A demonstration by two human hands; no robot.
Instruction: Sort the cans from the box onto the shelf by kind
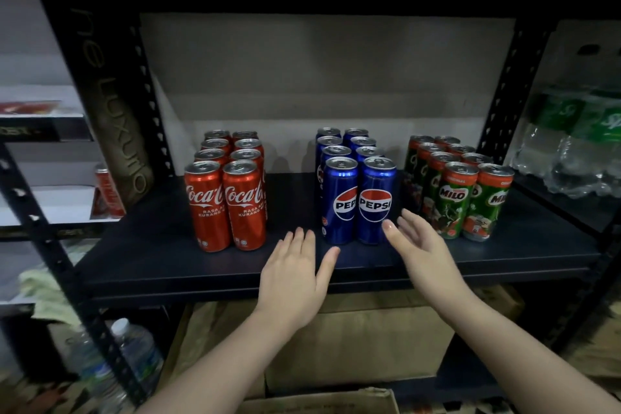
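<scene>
Three blocks of cans stand in double rows on the dark shelf (151,245): red Coca-Cola cans (226,198) on the left, blue Pepsi cans (356,191) in the middle, green Milo cans (463,191) on the right. My left hand (295,276) hovers palm down, fingers spread, over the shelf's front edge just before the Pepsi block. My right hand (420,242) is open, palm turned left, beside the front right Pepsi can and in front of the Milo cans. Neither hand holds anything. A cardboard box's rim (319,402) shows at the bottom edge.
Black perforated uprights (148,87) frame the shelf. A dark bag (117,104) leans at the left. Shrink-wrapped Sprite bottles (578,144) sit on the right shelf. Cardboard boxes (353,339) lie under the shelf, water bottles (134,353) at lower left.
</scene>
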